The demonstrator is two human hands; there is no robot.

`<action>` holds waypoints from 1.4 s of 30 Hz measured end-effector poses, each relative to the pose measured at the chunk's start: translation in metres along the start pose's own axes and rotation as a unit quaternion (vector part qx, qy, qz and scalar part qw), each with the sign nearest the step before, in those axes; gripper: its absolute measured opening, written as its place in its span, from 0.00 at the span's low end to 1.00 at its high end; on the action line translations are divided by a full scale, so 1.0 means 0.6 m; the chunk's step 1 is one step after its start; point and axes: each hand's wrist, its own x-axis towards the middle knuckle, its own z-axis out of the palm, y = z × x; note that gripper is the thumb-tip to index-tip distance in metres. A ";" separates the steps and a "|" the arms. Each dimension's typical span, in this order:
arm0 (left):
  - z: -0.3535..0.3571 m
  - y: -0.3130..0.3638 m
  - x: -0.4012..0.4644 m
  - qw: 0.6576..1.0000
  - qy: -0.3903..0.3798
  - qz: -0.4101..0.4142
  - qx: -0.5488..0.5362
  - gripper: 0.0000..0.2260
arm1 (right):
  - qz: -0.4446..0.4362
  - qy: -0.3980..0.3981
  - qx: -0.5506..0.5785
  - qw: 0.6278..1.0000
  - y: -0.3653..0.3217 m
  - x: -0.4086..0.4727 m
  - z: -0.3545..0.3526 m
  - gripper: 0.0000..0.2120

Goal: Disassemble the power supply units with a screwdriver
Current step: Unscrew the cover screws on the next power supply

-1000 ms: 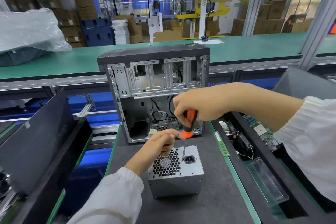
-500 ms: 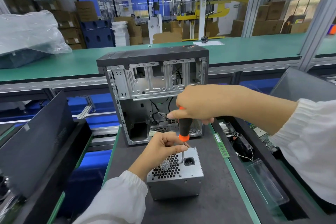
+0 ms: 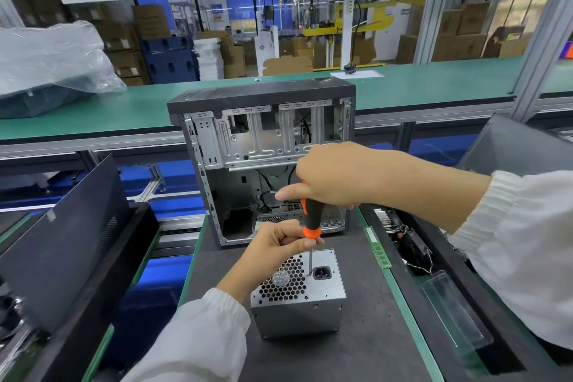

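A person in white sleeves works at a dark workbench mat (image 3: 366, 347). A silver power supply unit (image 3: 297, 304) stands on the mat directly below both hands, its perforated fan grille and black power socket (image 3: 322, 273) facing up. The right hand (image 3: 335, 177) is above and slightly beyond the unit, its fingers wrapped around the top of the orange-and-black handle of a screwdriver (image 3: 310, 220), with the thumb stretched out to the left. The screwdriver stands nearly upright, and its thin metal shaft runs down to the top face of the unit, with the tip just left of the power socket. The left hand (image 3: 273, 245) is lower, resting over the far left edge of the unit; its fingers are curled and its thumb and forefinger pinch the shaft just under the orange collar of the handle. Beyond both hands stands an open, mostly stripped computer tower case (image 3: 263, 158), its bare metal frame facing the person. To the right of the right forearm, a green memory stick (image 3: 378, 251) lies along the mat's edge, beside a black tray (image 3: 440, 304) holding loose parts and a clear plastic piece. To the left of the left arm, a dark case side panel (image 3: 62, 242) leans at an angle.
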 end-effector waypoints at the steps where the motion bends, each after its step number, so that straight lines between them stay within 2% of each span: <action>1: 0.001 0.002 0.000 1.000 0.001 0.000 -0.004 0.07 | -0.019 0.008 -0.016 1.000 -0.001 0.005 0.003 0.28; 4: 0.003 0.001 0.000 1.000 0.010 0.000 -0.024 0.07 | -0.086 -0.055 0.013 0.995 0.001 0.009 0.000 0.11; 6: 0.003 0.001 -0.001 0.999 0.011 0.003 -0.030 0.06 | -0.124 -0.106 0.033 0.986 0.007 0.005 -0.009 0.07; 8: 0.004 0.000 -0.001 0.999 0.004 0.004 -0.032 0.05 | -0.157 -0.122 0.045 0.979 0.010 -0.002 -0.021 0.14; 10: 0.003 0.000 0.000 0.999 -0.001 0.003 -0.035 0.05 | -0.149 -0.102 0.049 0.982 0.010 -0.007 -0.024 0.17; 13: 0.002 -0.001 0.001 1.000 0.000 -0.001 -0.025 0.06 | -0.018 -0.028 -0.009 0.999 -0.001 -0.008 -0.017 0.29; 15: 0.001 0.000 0.002 1.000 0.003 -0.005 -0.021 0.06 | 0.042 0.005 -0.072 0.997 -0.009 -0.002 -0.012 0.31; 18: 0.002 0.001 0.003 1.000 0.001 -0.012 -0.020 0.06 | 0.005 -0.012 -0.058 0.998 -0.008 0.002 -0.009 0.25; 19: 0.003 0.001 0.004 1.000 0.000 -0.015 -0.018 0.07 | -0.018 -0.038 -0.046 0.998 -0.005 0.002 -0.012 0.22; 21: 0.006 0.001 0.004 1.000 -0.002 -0.016 -0.015 0.07 | -0.064 -0.087 -0.008 0.994 0.008 0.002 -0.020 0.08; 22: 0.007 0.001 0.005 1.000 -0.001 -0.015 -0.013 0.08 | -0.082 -0.108 0.007 0.991 0.014 0.001 -0.028 0.06; 24: 0.007 0.000 0.006 1.000 0.002 -0.015 -0.012 0.09 | -0.116 -0.134 0.027 0.984 0.018 0.000 -0.040 0.16; 26: 0.005 0.000 0.006 1.000 0.002 -0.017 -0.011 0.09 | -0.107 -0.113 0.044 0.987 0.018 0.002 -0.039 0.20; 29: 0.002 0.001 0.007 1.000 0.001 -0.022 -0.005 0.09 | -0.011 -0.052 0.026 0.998 0.008 0.004 -0.027 0.31; 30: 0.001 0.002 0.007 1.000 0.000 -0.022 -0.007 0.09 | 0.010 -0.038 0.005 0.999 0.003 0.006 -0.023 0.32; 33: 0.001 0.003 0.006 1.000 -0.003 -0.022 -0.020 0.08 | -0.012 -0.013 -0.053 0.998 0.000 0.018 -0.011 0.26; 36: 0.001 0.005 0.006 0.999 -0.001 -0.024 -0.026 0.07 | -0.076 -0.080 0.000 0.994 0.014 0.020 -0.021 0.07; 37: 0.000 0.006 0.006 0.999 0.000 -0.023 -0.025 0.07 | -0.093 -0.111 0.019 0.989 0.020 0.019 -0.028 0.08; 39: 0.000 0.007 0.006 0.999 0.001 -0.023 -0.022 0.07 | -0.120 -0.122 0.039 0.985 0.026 0.015 -0.038 0.13; 40: 0.000 0.007 0.007 0.999 0.002 -0.025 -0.021 0.08 | -0.117 -0.106 0.041 0.987 0.026 0.016 -0.037 0.15; 42: -0.002 0.007 0.008 0.999 0.004 -0.029 -0.015 0.08 | -0.060 -0.081 0.039 0.994 0.023 0.019 -0.029 0.27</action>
